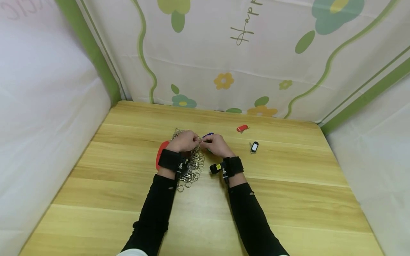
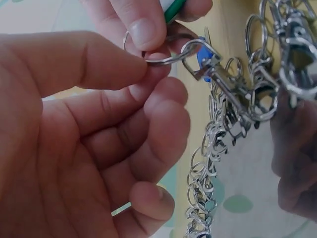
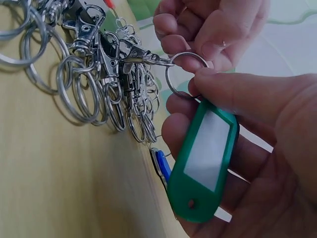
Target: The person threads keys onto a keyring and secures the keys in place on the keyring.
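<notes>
A green key tag (image 3: pixel 205 148) with a white label lies in my right hand (image 1: pixel 217 145), pinched at its top end between thumb and fingers. A metal split ring (image 3: pixel 170 84) stands at that end of the tag, partly covered by the right thumb. My left hand (image 1: pixel 185 141) pinches the same ring between thumb and index finger, while its other fingers are loosely curled. Linked to the ring is a silver swivel clasp (image 2: pixel 228 90). Both hands meet over the right side of a pile of similar clasps with rings (image 1: pixel 193 167).
A red flat object (image 1: pixel 161 153) shows beside the left wrist. Just behind the hands lies a blue key tag (image 1: pixel 208 135). Farther right on the wooden table (image 1: pixel 288 199) are a red key tag (image 1: pixel 242 128) and a black key tag (image 1: pixel 254 146). Printed cloth walls (image 1: pixel 198 64) surround the table.
</notes>
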The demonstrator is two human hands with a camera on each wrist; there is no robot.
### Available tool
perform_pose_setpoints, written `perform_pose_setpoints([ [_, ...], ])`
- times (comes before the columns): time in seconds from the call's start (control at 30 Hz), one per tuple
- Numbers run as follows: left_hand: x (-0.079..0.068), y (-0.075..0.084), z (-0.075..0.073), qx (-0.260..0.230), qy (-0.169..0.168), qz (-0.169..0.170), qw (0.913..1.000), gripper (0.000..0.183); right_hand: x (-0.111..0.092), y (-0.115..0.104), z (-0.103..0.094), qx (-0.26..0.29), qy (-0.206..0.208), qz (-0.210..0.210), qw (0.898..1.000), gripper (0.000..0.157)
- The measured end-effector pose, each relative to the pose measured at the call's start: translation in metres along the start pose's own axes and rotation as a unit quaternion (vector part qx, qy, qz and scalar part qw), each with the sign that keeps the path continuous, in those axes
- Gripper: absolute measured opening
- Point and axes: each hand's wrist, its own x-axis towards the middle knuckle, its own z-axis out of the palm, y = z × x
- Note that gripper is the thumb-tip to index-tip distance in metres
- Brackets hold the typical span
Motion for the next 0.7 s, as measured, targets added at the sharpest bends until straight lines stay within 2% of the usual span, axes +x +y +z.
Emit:
perform_pose_setpoints([
  [0.27,0.0014,-0.0003,0.0016,-0.019,-0.009,-0.002,0.9998,0.040,0.0011,0.0004,-0.0019,-0.009,-0.001,-0.006,1.000,0.014],
  [0.7,0.0026,-0.0017,0.0010,-0.036,-0.035,-0.003,0.9987,0.042,0.0005,-0.0001,-0.0028,-0.012,-0.013,-0.006,1.000,0.013],
])
